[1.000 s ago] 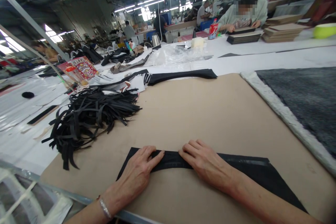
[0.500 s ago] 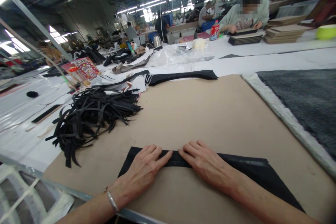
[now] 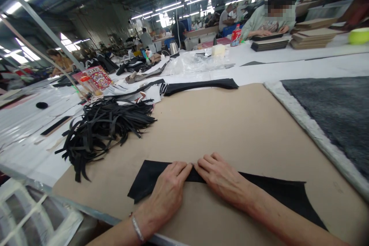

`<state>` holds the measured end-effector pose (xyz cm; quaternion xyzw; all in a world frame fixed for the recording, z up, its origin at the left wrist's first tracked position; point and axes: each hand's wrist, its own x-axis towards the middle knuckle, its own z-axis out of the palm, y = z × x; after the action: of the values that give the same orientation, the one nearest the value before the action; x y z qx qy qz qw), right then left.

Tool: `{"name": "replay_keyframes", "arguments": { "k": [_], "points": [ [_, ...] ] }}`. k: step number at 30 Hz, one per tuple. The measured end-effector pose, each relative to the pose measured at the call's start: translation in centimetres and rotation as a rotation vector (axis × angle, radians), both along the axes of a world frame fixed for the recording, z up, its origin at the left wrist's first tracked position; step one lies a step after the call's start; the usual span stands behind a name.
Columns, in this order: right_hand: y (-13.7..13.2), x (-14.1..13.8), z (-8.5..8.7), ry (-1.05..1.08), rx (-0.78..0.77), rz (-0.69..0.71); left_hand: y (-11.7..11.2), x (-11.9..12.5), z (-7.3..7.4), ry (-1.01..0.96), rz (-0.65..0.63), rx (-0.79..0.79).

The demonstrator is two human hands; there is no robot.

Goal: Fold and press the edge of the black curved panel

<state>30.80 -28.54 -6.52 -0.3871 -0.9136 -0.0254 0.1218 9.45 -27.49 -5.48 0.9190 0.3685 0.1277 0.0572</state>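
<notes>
A long black piece of sheet material, fabric or thin leather, lies across the tan work surface in front of me. My left hand is closed on its upper edge near the middle, thumb and finger pressed together. Right beside it, my right hand pinches the same edge, so the fingertips of both hands almost meet. The piece spreads out flat to the left of my left hand. Its right part runs behind my right forearm, which hides some of it.
A heap of black strips lies at the left, and a stack of black curved pieces at the back. Dark grey padded cloth covers the right side. Across the table a person handles black panels beside stacked boards.
My left hand has shifted right, closing the gap to my right hand. Both ends of the black piece now look wider and flatter, the left end more exposed.
</notes>
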Motion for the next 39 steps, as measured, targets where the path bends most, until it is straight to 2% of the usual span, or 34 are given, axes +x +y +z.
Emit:
{"name": "replay_keyframes", "arguments": {
  "k": [3, 6, 11, 16, 23, 28, 34, 39],
  "points": [
    [0.0, 0.4, -0.1, 0.008, 0.027, 0.005, -0.1, 1.2, -0.6, 0.037, -0.004, -0.032],
    [0.1, 1.4, -0.3, 0.039, 0.039, 0.003, 0.0, 0.8, -1.0, 0.052, -0.047, -0.021],
    [-0.4, 3.8, -0.7, 0.09, -0.006, -0.024, -0.2, 0.4, -1.1, 0.088, -0.05, -0.011],
    [-1.1, 5.2, -0.7, 0.107, 0.016, -0.025, -0.3, 0.9, -1.0, 0.138, -0.025, 0.015],
    [-1.7, 5.5, -0.6, 0.041, 0.015, -0.034, -0.2, 1.0, -1.1, 0.17, -0.013, 0.053],
    [-2.0, 5.5, -0.8, 0.025, 0.012, -0.036, 0.1, 1.3, -0.8, 0.14, -0.051, 0.12],
    [-2.0, 5.3, -0.7, 0.004, 0.018, -0.03, 0.0, 3.6, 0.1, 0.079, -0.107, 0.057],
    [-1.9, 5.2, -0.5, -0.008, 0.043, -0.043, -0.5, 5.2, -0.4, 0.086, -0.162, 0.011]
  ]
}}
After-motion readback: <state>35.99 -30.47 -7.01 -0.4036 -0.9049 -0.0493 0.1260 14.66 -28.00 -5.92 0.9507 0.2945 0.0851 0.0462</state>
